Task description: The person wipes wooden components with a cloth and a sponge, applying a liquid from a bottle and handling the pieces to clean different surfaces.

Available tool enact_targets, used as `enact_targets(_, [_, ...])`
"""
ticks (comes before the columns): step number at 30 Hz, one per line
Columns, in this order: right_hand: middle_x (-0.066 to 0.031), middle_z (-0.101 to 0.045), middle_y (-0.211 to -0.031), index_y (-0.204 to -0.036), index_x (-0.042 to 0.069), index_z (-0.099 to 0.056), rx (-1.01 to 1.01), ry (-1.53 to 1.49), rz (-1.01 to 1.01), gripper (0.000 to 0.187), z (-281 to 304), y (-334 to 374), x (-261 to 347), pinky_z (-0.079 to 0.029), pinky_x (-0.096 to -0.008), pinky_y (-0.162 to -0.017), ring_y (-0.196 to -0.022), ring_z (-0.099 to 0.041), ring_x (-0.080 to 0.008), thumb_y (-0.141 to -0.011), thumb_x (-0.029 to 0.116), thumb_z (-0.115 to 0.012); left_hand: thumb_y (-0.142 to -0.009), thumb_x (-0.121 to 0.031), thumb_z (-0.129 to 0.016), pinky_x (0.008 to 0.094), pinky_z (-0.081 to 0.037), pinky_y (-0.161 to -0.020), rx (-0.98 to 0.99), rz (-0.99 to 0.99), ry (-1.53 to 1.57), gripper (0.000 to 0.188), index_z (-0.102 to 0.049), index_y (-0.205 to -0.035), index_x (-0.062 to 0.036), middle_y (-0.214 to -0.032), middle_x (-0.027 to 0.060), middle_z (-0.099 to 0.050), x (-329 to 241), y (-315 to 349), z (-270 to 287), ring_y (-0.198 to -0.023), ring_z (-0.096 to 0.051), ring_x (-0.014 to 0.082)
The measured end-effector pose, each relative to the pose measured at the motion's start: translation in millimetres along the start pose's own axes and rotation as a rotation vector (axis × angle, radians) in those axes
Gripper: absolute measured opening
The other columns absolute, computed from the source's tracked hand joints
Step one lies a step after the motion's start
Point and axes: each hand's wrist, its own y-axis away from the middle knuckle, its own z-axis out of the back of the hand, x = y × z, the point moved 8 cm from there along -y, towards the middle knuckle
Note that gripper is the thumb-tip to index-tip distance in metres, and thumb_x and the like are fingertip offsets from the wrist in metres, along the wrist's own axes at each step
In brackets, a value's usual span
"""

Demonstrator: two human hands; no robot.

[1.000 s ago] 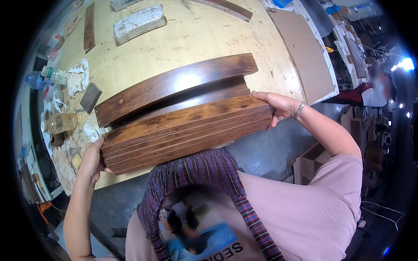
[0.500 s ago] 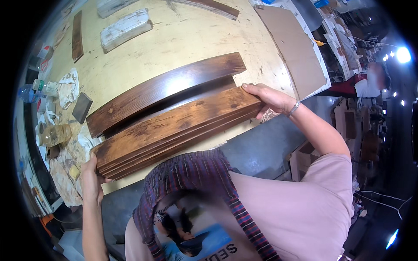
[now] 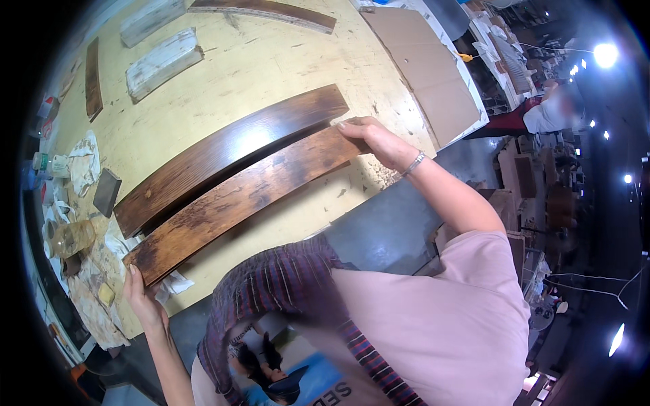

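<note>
A brown-stained wooden board (image 3: 247, 189), slightly curved and darkly mottled, lies between my hands across the near part of the table. My left hand (image 3: 144, 300) grips its near left end, thumb on the top face. At the far right end my right hand (image 3: 380, 143) is closed round it, thumb on top and the other fingers mostly hidden beneath. Just behind lies a second curved brown board (image 3: 233, 152) with a glossy top, a narrow dark gap between the two. Part of a white cloth (image 3: 175, 284) shows beneath the held board's left end.
On the pale table (image 3: 264, 64) lie two white-wrapped blocks (image 3: 164, 62), a thin brown strip (image 3: 93, 80) and a curved strip (image 3: 264, 12). To the left are a dark block (image 3: 106, 192), a jar (image 3: 73, 238) and rags. Cardboard (image 3: 420, 71) covers the right side. A person (image 3: 542, 116) stands beyond.
The held board has tipped so its grooved front edge no longer shows, and it sits closer to the rear board. Both hands still grip its ends. The whole view has shifted slightly.
</note>
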Motion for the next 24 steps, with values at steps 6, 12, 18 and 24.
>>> enact_targets(6, [-0.0093,-0.069,-0.099,-0.11,-0.004,-0.066,-0.057,-0.096,0.049,0.038,3,-13,-4,-0.048,-0.0276,-0.079,-0.087,-0.063,-0.0145,-0.094,0.03,-0.058,-0.1,-0.035,-0.05,0.0315,-0.05,-0.08,-0.006,-0.015,0.01,0.042,-0.054,-0.127,-0.0024,-0.113,0.0076,-0.063,2,-5,-9,-0.098,-0.062,0.0155])
enact_targets(12, [-0.007,-0.068,-0.091,-0.103,-0.003,-0.068,-0.072,-0.052,0.072,0.035,5,-22,-9,-0.045,-0.0256,-0.066,-0.077,-0.06,-0.0119,-0.094,0.03,-0.058,-0.101,-0.035,-0.049,0.0294,-0.05,-0.077,-0.011,-0.019,-0.034,0.041,-0.055,-0.126,-0.0031,-0.113,0.007,-0.063,-4,-7,-14,-0.097,-0.062,0.0146])
enact_targets(18, [-0.0049,-0.066,-0.088,-0.102,-0.003,-0.068,-0.06,-0.05,0.088,0.036,1,-10,-8,-0.044,-0.0251,-0.063,-0.074,-0.059,-0.0113,-0.093,0.031,-0.059,-0.101,-0.035,-0.048,0.029,-0.05,-0.077,-0.004,0.006,-0.087,0.043,-0.054,-0.129,-0.003,-0.115,0.007,-0.062,-5,-17,-8,-0.099,-0.062,0.015])
enact_targets(24, [-0.0094,-0.068,-0.104,-0.111,-0.004,-0.067,-0.055,-0.078,0.083,0.045,9,-14,-15,-0.048,-0.0297,-0.082,-0.091,-0.063,-0.0161,-0.092,0.037,-0.061,-0.099,-0.043,-0.051,0.0382,-0.044,-0.094,0.019,0.018,-0.042,0.05,-0.053,-0.132,-0.0052,-0.122,0.0066,-0.06,-4,-13,-13,-0.112,-0.057,0.0171])
